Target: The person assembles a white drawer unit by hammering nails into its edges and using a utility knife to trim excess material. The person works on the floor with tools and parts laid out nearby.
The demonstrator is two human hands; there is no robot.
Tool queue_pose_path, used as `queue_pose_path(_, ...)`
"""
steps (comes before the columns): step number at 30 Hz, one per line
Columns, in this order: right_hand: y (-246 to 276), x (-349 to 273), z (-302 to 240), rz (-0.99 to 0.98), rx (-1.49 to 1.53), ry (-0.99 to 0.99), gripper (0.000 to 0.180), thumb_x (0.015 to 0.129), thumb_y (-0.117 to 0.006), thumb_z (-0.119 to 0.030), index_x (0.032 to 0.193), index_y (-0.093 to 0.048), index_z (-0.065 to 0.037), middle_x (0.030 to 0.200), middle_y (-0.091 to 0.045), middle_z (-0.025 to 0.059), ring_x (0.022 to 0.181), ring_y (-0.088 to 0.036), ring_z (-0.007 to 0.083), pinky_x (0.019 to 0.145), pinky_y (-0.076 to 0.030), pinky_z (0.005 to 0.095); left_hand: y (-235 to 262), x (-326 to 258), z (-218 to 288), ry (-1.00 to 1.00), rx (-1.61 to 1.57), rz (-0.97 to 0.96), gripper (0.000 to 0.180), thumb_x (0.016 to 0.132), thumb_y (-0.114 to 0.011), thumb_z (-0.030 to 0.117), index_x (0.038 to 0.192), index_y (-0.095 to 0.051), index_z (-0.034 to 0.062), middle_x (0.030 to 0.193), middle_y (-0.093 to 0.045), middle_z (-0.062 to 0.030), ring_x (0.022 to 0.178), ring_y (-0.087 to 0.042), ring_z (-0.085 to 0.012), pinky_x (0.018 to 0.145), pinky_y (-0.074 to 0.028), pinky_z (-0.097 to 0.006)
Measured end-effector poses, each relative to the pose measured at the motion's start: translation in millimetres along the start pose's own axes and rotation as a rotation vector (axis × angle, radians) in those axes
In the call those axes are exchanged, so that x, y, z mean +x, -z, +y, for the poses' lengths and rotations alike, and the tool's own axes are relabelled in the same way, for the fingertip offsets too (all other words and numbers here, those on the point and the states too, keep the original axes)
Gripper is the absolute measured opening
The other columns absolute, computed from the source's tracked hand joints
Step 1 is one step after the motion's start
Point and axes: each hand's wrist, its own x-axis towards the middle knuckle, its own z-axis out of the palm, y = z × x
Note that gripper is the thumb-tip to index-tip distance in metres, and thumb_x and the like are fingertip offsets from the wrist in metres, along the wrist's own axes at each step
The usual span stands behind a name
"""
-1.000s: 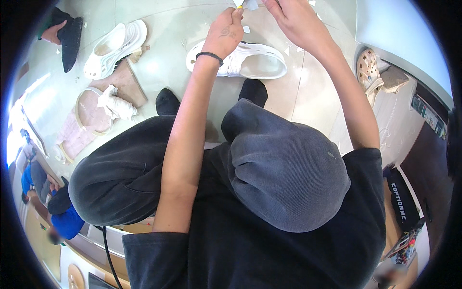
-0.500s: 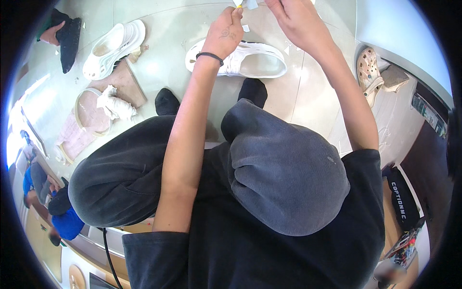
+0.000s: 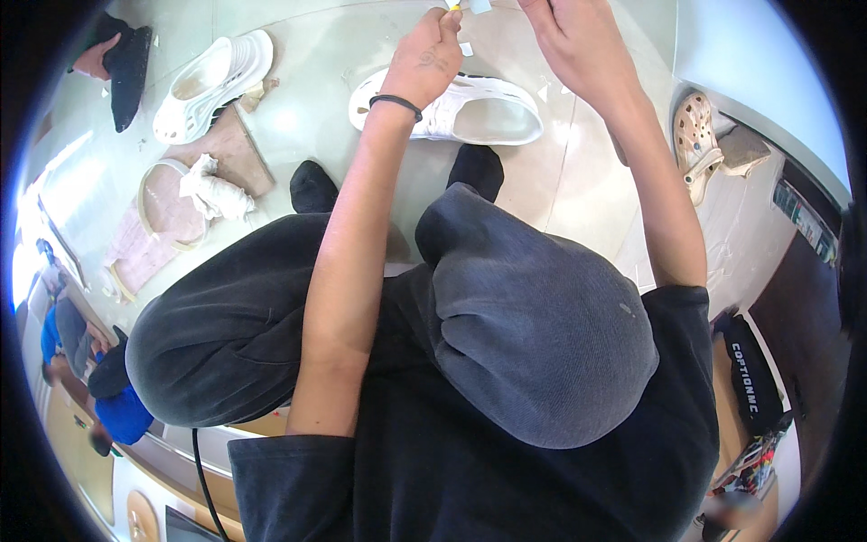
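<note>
My left hand (image 3: 423, 61), with a black band at the wrist, is at the top edge. Its thumb and fingers pinch a small yellow-and-white piece (image 3: 454, 8), mostly cut off by the edge. A pale bluish scrap (image 3: 479, 5) shows just right of it. To the right, my right hand (image 3: 573, 45) is raised with bent fingers; the fingertips and whatever they grip are out of the picture. Below my left hand, a white clog-style shoe (image 3: 497, 120) rests on the floor, partly covered by that hand and wrist.
Another white shoe (image 3: 212, 86) lies left, by a pinkish board (image 3: 230, 154), a ring-shaped strip (image 3: 144, 203) and crumpled white cloth (image 3: 217, 191). A beige clog (image 3: 694, 135) stands right. White scraps (image 3: 544, 93) dot the floor. Another person's hand (image 3: 95, 59) is far left.
Both hands have shifted slightly; the right one has moved a little to the right, away from the left. My left hand keeps its pinch. The shoes stay in place.
</note>
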Motion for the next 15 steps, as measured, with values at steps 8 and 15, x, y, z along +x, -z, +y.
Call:
queue_pose_path(8, -17.1, 3.4, 25.0, -0.031, -0.046, 0.119, 0.034, 0.103, -0.046, -0.030, 0.104, -0.050, 0.004, 0.078, -0.061, 0.0322, 0.075, -0.061, 0.0506, 0.065, -0.046, 0.0547, 0.0, 4.0, -8.6, -0.002, -0.096, -0.080, 0.046, 0.106, -0.034, 0.040, 0.109, -0.056, -0.0002, 0.098, -0.064, -0.0275, 0.095, -0.063, -0.0438, 0.084, -0.049, -0.046)
queue_pose_path(15, -4.2, -2.9, -6.6, -0.001, 0.029, 0.013, 0.034, 0.104, -0.045, -0.030, 0.103, -0.049, 0.003, 0.078, -0.060, 0.0326, 0.075, -0.061, 0.0517, 0.064, -0.045, 0.0563, 0.4, 11.3, -30.4, -0.240, 0.060, -0.002, 0.046, 0.106, -0.034, 0.040, 0.109, -0.057, 0.0003, 0.099, -0.064, -0.0273, 0.098, -0.063, -0.0413, 0.087, -0.048, -0.045)
